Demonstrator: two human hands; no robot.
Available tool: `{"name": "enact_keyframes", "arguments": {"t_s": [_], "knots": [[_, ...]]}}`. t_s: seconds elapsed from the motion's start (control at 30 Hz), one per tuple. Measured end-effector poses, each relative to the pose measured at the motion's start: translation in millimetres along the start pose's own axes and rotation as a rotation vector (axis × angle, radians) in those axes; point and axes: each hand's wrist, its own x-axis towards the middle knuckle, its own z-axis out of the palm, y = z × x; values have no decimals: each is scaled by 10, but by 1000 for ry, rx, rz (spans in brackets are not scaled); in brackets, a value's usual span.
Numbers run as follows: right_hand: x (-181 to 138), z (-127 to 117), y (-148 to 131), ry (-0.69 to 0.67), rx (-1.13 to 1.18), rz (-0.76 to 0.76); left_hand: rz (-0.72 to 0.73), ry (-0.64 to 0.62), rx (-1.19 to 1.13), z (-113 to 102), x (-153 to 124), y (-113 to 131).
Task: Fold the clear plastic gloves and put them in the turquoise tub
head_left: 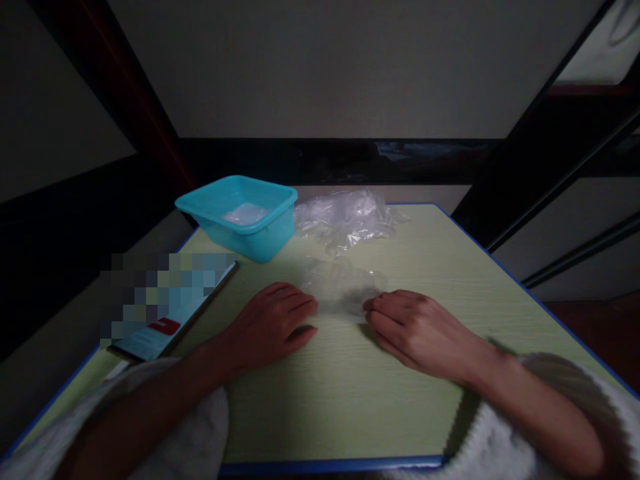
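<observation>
Clear plastic film (345, 283) lies on the table (340, 407) between the hands; the right hand (413, 330) seemingly pinches its right end, while the left hand (275, 327), loosely curled at its left end, has thumb and fingers apart.

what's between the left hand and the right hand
In the head view, a thin clear plastic piece lies between the left hand and right hand.
</observation>
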Motion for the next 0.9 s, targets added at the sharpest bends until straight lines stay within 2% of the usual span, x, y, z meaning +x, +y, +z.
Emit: {"name": "enact_keyframes", "arguments": {"t_s": [0.23, 0.4, 0.6, 0.67, 0.83, 0.9], "knots": [[-31, -89, 82, 51, 94, 87, 4, 77, 30, -6, 6, -78], [-61, -139, 152, 135, 236, 165, -46, 151, -44, -99, 0, -138], [-93, -240, 162, 230, 387, 237, -172, 233, -193, -324, -11, -150], [-103, -298, 144, 279, 430, 248, -169, 261, -219, -421, 9, -127], [-142, -463, 76, 402, 519, 310, -162, 284, -237, -670, 57, -20], [-159, -515, 42, 438, 576, 319, -181, 240, -219, -753, 47, 24]]}}
